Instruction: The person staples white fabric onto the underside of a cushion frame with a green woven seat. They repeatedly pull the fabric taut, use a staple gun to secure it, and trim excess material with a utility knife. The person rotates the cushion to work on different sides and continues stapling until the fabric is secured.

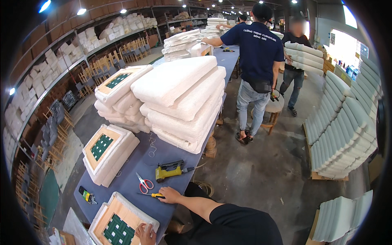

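A white-covered seat cushion [122, 203] lies underside up at the near end of the blue-grey table, showing a wooden frame and green woven webbing. My left hand [145, 234] is on its right part, fingers bent against the frame and edge. My right hand [170, 195] grips a yellow-and-black screwdriver [157, 196] low over the tabletop, its thin shaft pointing left. Just beyond it are red-handled scissors [145, 183], partly open, and a yellow staple gun [169, 170] with an air hose. A small green-and-black pack [87, 195] sits at the table's left edge.
Cushions are stacked on the table [134, 166]: a low pile [116, 163], a middle pile [122, 100] and a taller one [179, 102]. Beyond, one person [259, 53] stands at the table's right side; another carries cushions [303, 57]. More cushion stacks [343, 126] stand right.
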Demonstrator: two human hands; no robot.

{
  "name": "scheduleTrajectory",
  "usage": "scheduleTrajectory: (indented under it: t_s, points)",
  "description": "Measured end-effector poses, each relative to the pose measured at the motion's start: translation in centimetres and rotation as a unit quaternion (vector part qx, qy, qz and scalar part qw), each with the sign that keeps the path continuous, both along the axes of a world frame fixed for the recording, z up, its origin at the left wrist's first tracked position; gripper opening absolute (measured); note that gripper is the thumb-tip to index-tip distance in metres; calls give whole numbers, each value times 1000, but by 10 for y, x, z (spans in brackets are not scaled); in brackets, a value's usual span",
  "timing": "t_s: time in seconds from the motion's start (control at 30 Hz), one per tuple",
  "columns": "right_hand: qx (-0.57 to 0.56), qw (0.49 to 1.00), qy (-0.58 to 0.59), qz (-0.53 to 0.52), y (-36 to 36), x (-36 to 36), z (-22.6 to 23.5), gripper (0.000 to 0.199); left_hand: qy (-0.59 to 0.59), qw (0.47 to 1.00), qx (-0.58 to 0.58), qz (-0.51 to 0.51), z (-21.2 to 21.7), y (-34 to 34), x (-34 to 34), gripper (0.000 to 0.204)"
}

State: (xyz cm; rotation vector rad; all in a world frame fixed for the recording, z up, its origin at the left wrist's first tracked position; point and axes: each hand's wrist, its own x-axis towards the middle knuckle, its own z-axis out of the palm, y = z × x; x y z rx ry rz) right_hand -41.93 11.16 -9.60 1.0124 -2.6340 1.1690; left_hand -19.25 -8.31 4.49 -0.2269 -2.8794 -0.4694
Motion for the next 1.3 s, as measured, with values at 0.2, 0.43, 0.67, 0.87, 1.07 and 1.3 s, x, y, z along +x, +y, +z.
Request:
scheduleTrajectory:
  t_s: [0.2, 0.43, 0.67, 0.87, 1.07, 1.3]
  points:
    - [-6, 1000, 2, -10, 3, 2, -1, 41, 34, 999, 3, -12, -1, 3, -1, 41]
    - [8, 1000, -4, -8, -1, 6, 5, 40, 55, 998, -24, -6, -8, -4, 2, 40]
    - [8, 1000, 8, -9, 2, 3, 2, 39, 20, 1000, 12, 2, -13, -4, 4, 40]
    - [6, 1000, 9, -14, 0, 3, -2, 39, 7, 1000, 4, 10, -26, -9, 4, 41]
    - [5, 999, 31, -10, -10, -2, -4, 39, 17, 999, 9, 25, -40, -25, 4, 41]
    - [19, 1000, -3, -14, -18, -8, -6, 38, 3, 999, -6, 38, -72, -47, 10, 40]
